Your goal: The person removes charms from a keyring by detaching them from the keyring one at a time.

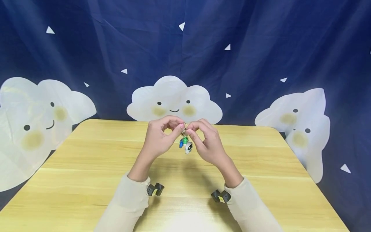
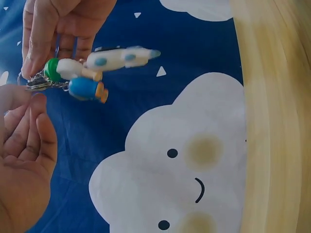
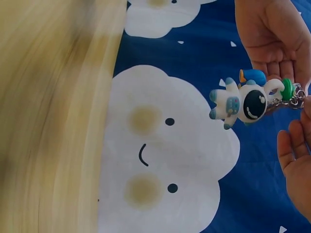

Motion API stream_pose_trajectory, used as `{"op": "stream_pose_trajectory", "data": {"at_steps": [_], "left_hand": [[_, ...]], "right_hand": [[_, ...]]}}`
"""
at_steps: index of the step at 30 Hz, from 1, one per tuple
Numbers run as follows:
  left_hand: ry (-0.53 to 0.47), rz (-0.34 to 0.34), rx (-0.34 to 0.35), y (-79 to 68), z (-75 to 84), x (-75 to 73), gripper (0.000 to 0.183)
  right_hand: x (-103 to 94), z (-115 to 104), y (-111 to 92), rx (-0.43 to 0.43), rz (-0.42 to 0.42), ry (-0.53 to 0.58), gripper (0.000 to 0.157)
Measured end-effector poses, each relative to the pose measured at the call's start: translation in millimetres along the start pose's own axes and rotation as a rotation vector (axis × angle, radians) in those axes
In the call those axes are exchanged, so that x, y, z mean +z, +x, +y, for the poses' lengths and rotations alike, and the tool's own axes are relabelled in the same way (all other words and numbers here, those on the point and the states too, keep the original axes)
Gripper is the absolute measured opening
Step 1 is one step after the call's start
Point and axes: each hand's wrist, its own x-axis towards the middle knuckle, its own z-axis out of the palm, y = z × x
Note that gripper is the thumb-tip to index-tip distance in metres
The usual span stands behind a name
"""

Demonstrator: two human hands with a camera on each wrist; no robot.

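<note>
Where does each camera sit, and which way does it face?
Head: on the head, looking forward and down at table, curtain and keychain; left hand, right hand and sleeves show.
Left wrist: on that wrist, facing keychain and curtain, table at image right; left hand lower left, right hand top.
Right wrist: on that wrist, facing the same, table at image left; left hand top right, right hand lower right.
The wrist views share keychain and hands.

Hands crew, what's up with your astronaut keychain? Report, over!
Left hand and right hand pinching metal rings. Keychain hanging between them, above the table. Nothing seen in the way.
</note>
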Motion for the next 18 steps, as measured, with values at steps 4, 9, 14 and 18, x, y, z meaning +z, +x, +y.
{"op": "stream_pose_trajectory", "data": {"at_steps": [4, 9, 14, 18], "left_hand": [[0.019, 0.011, 0.033, 1.0, -1.1, -1.8, 0.006], [0.058, -0.006, 0.083, 1.6, -4.1, -1.7, 0.010], [0.074, -0.028, 0.077, 1.5, -3.8, -2.1, 0.009], [0.097, -0.038, 0.060, 0.8, -3.0, -2.3, 0.007]], "right_hand": [[0.6, 0.6, 0.3, 0.000, -0.030, 0.002, 0.016], [0.4, -0.4, -0.4, 0.001, -0.072, 0.006, 0.006], [-0.5, -2.6, -0.6, -0.003, -0.068, -0.002, 0.004], [0.4, -3.7, -0.9, -0.007, -0.053, -0.008, 0.009]]}}
